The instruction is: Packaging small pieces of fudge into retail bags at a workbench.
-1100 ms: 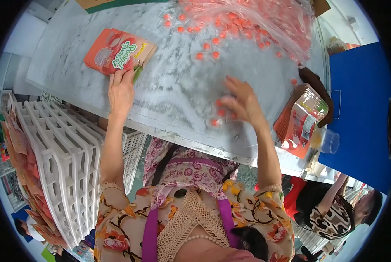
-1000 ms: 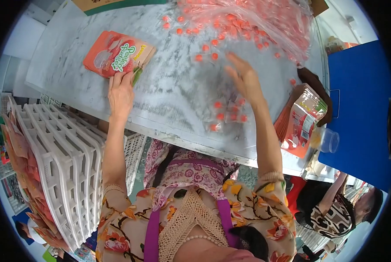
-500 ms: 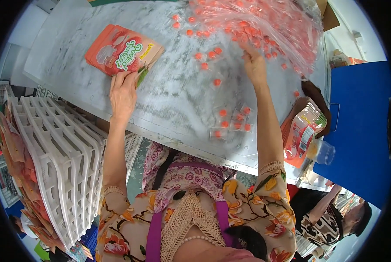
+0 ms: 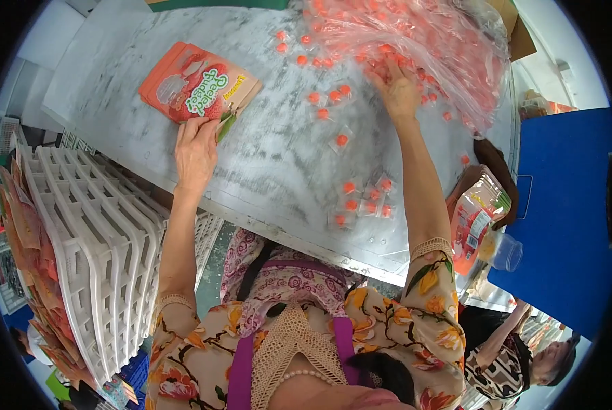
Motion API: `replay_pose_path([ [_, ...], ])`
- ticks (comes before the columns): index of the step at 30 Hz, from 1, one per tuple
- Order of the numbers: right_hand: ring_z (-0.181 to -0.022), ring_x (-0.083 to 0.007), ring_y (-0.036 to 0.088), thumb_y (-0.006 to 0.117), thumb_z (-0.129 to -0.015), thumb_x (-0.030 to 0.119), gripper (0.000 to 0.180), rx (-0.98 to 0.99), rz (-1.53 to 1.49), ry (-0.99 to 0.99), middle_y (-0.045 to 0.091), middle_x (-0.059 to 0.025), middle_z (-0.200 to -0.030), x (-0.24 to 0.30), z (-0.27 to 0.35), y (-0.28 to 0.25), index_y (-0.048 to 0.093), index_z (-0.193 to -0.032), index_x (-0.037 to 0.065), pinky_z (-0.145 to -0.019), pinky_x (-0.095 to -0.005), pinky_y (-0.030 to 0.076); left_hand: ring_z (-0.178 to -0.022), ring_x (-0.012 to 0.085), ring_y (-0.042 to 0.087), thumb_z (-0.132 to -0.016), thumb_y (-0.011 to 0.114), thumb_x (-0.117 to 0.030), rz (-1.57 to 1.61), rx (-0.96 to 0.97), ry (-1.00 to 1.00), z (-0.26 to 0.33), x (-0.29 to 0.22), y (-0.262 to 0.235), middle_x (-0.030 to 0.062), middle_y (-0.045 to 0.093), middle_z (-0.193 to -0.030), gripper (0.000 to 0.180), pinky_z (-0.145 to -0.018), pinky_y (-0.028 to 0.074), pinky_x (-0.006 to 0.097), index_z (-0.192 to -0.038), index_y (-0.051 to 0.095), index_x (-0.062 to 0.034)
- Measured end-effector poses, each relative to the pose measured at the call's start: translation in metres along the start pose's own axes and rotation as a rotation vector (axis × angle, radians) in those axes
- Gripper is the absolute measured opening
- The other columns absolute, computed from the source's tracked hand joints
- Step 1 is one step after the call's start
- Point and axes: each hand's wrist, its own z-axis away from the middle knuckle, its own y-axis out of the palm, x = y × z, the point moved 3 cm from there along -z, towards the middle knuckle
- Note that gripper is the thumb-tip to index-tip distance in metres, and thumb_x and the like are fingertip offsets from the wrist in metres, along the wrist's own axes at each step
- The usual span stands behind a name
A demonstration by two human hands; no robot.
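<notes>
Tabletop (image 4: 149, 82), grey and marbled, fills the upper frame. Left hand (image 4: 195, 152) lies open, fingertips on a stack of orange pouches (image 4: 195, 83) at upper left. Right hand (image 4: 398, 89), fingers curled, digs into the bag of wrapped candies (image 4: 443, 41) at upper right. White crates (image 4: 94, 253) crowd the left edge, a blue board (image 4: 559, 225) the right.

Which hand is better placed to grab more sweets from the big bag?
Right. The right hand already sits at the bag mouth among the sweets; the left hand rests on the pouch stack.
</notes>
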Motion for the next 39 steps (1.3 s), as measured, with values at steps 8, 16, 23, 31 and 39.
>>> replay_pose_path([
  [8, -0.076, -0.0278, 0.067, 0.078, -0.074, 0.018, 0.052, 0.037, -0.110, -0.001, 0.069, -0.0127, -0.084, -0.015, 0.003, 0.017, 0.060, -0.122, 0.008, -0.068, -0.0381, 0.053, -0.094, 0.0312, 0.058, -0.081, 0.060, 0.005, 0.029, -0.016, 0.023, 0.001, -0.003, 0.002, 0.0114, 0.061, -0.102, 0.028, -0.083, 0.048, 0.040, -0.106, 0.068, -0.0029],
  [16, -0.077, -0.0211, 0.068, 0.074, -0.076, 0.008, 0.050, 0.089, -0.527, 0.139, 0.070, -0.0108, -0.092, -0.023, 0.031, 0.000, 0.059, -0.123, 0.005, -0.073, -0.0320, 0.054, -0.092, 0.0317, 0.059, -0.080, 0.059, 0.006, 0.058, -0.043, 0.021, 0.002, 0.001, 0.001, 0.0119, 0.062, -0.100, 0.027, -0.082, 0.049, 0.040, -0.105, 0.067, -0.0022],
  [23, -0.117, -0.0259, 0.056, 0.072, -0.082, 0.026, 0.042, 0.118, -0.576, -0.037, 0.061, -0.0142, -0.125, 0.030, 0.043, 0.004, 0.065, -0.120, 0.009, -0.096, -0.0377, 0.047, -0.087, 0.0323, 0.061, -0.083, 0.059, 0.005, 0.136, -0.043, -0.053, 0.007, 0.009, 0.006, 0.0140, 0.063, -0.094, 0.019, -0.077, 0.050, 0.038, -0.099, 0.067, 0.0002],
  [31, -0.128, -0.0362, 0.045, 0.073, -0.080, 0.035, 0.045, 0.375, -0.469, -0.514, 0.056, -0.0123, -0.134, 0.083, 0.061, 0.023, 0.066, -0.120, 0.017, -0.107, -0.0464, 0.034, -0.089, 0.0323, 0.059, -0.082, 0.062, 0.003, 0.015, 0.022, 0.004, -0.004, -0.009, 0.002, 0.0139, 0.061, -0.094, 0.020, -0.080, 0.048, 0.040, -0.101, 0.067, -0.0012],
  [39, -0.128, -0.0366, 0.045, 0.071, -0.083, 0.032, 0.041, 0.605, -0.553, -0.607, 0.054, -0.0117, -0.135, 0.101, 0.126, -0.038, 0.064, -0.118, 0.012, -0.107, -0.0510, 0.034, -0.106, 0.0343, 0.051, -0.074, 0.069, 0.001, -0.078, 0.038, 0.025, -0.016, -0.012, -0.004, 0.0138, 0.057, -0.111, 0.042, -0.090, 0.045, 0.041, -0.115, 0.065, -0.0058],
])
